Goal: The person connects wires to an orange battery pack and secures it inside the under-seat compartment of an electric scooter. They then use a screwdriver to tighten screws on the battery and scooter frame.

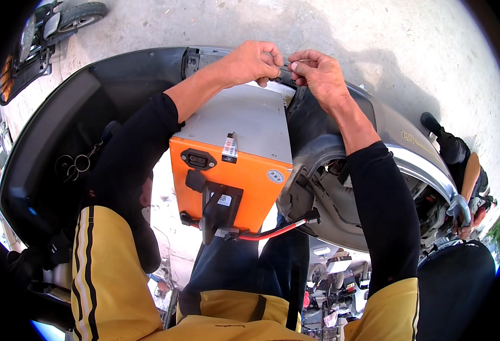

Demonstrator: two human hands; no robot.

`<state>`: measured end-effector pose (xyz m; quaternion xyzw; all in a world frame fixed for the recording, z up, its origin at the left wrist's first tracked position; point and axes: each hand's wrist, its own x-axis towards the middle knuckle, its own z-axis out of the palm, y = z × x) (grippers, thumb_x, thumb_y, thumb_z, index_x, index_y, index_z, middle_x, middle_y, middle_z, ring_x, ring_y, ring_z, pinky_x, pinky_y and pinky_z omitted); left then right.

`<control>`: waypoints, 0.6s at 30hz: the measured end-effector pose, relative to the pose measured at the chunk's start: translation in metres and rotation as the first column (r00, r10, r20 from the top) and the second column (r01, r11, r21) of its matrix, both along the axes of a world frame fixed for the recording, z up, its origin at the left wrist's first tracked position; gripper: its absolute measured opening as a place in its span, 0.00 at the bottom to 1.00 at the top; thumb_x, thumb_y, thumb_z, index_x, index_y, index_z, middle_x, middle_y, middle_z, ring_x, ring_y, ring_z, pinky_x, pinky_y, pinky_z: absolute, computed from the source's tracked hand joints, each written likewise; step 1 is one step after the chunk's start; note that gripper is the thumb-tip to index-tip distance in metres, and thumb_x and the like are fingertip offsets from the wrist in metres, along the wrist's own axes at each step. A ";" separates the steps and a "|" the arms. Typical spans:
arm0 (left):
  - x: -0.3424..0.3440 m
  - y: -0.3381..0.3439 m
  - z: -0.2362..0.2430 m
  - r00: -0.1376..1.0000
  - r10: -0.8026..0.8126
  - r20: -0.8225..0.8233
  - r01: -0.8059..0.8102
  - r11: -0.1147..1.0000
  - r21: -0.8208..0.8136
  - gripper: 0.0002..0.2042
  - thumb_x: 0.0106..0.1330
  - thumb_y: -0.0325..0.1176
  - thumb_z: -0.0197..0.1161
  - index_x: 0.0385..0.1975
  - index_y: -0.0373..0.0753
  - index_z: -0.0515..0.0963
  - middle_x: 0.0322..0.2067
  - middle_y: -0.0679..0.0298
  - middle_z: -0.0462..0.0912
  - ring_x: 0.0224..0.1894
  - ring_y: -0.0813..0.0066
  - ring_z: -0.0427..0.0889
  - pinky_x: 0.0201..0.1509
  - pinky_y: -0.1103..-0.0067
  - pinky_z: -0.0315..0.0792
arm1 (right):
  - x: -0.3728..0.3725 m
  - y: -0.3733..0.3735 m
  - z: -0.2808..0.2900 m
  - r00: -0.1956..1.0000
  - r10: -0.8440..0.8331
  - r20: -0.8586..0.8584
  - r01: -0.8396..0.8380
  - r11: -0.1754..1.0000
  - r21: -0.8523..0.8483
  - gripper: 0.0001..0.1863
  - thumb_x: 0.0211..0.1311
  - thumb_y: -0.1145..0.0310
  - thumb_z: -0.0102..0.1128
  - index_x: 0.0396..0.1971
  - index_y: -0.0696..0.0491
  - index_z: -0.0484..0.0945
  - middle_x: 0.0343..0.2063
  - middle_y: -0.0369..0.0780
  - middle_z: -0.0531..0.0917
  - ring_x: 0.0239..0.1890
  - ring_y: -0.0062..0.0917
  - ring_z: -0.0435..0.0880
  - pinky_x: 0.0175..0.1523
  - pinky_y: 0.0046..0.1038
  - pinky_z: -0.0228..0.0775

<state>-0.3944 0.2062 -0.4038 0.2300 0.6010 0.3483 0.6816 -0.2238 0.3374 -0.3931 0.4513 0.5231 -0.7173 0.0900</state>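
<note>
My left hand [254, 61] and my right hand [321, 77] are close together beyond the far edge of a battery box [233, 122]. Fingers and thumb are pinched on both. Whatever lies between the fingertips is too small to make out. The box has a grey top and an orange near side, with a black socket [199, 159], a black handle [218, 213] and a small label [230, 148] at the top edge. A red cable [272, 232] runs from its lower edge to a black plug [312, 216]. Below my hands is a dark frame part [295, 94] of a scooter.
The scooter's dark storage bucket [40, 131] curves along the left, with keys on a ring [80, 163] inside. Grey body panels [394, 128] and an opened section with parts lie right. Another person [460, 156] is at the far right. A motorbike [51, 34] stands far left.
</note>
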 end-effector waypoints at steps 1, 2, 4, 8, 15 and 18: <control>0.000 0.000 0.001 1.000 -0.009 -0.001 0.009 1.000 0.008 0.09 0.66 0.27 0.63 0.44 0.36 0.79 0.28 0.68 0.82 0.27 0.82 0.77 0.33 0.82 0.75 | 0.000 0.000 -0.001 1.000 0.030 0.008 -0.031 0.999 0.031 0.10 0.65 0.76 0.64 0.46 0.61 0.81 0.34 0.39 0.87 0.32 0.18 0.82 0.38 0.22 0.77; 0.000 0.001 0.002 1.000 0.005 -0.012 -0.005 1.000 0.004 0.08 0.67 0.27 0.62 0.45 0.35 0.79 0.28 0.68 0.82 0.27 0.82 0.77 0.33 0.82 0.76 | 0.000 -0.001 -0.002 0.998 0.060 0.018 -0.061 0.996 0.061 0.10 0.64 0.77 0.64 0.45 0.61 0.82 0.33 0.39 0.87 0.32 0.19 0.82 0.38 0.23 0.77; 0.001 0.003 0.005 0.999 0.032 -0.034 -0.032 0.999 -0.002 0.08 0.69 0.27 0.61 0.46 0.35 0.79 0.28 0.68 0.82 0.27 0.83 0.77 0.34 0.81 0.76 | 0.001 -0.004 -0.006 0.995 0.093 0.019 -0.095 0.979 0.181 0.09 0.62 0.75 0.67 0.42 0.61 0.83 0.32 0.39 0.87 0.32 0.20 0.82 0.39 0.25 0.77; 0.001 0.003 0.006 0.999 0.026 -0.031 -0.025 0.998 0.050 0.09 0.73 0.30 0.59 0.48 0.35 0.79 0.31 0.66 0.84 0.29 0.83 0.78 0.35 0.81 0.77 | 0.001 -0.008 -0.007 0.991 0.119 0.062 -0.133 0.934 0.332 0.09 0.58 0.71 0.72 0.36 0.59 0.84 0.30 0.40 0.87 0.33 0.21 0.82 0.41 0.27 0.76; 0.001 0.002 0.003 1.000 0.011 -0.001 -0.011 0.994 0.106 0.10 0.74 0.33 0.60 0.48 0.35 0.80 0.34 0.64 0.86 0.33 0.81 0.81 0.38 0.81 0.78 | 0.000 -0.003 -0.006 0.989 0.138 0.051 -0.147 0.949 0.278 0.10 0.55 0.70 0.74 0.33 0.58 0.83 0.30 0.39 0.87 0.32 0.21 0.83 0.41 0.27 0.77; 0.001 0.004 0.003 1.000 -0.003 0.006 0.002 0.994 0.105 0.10 0.75 0.35 0.60 0.47 0.36 0.80 0.34 0.65 0.85 0.33 0.82 0.80 0.39 0.81 0.78 | 0.001 -0.003 -0.002 0.990 0.136 0.023 -0.137 0.951 0.276 0.09 0.56 0.71 0.74 0.33 0.58 0.83 0.29 0.38 0.87 0.32 0.20 0.83 0.40 0.26 0.77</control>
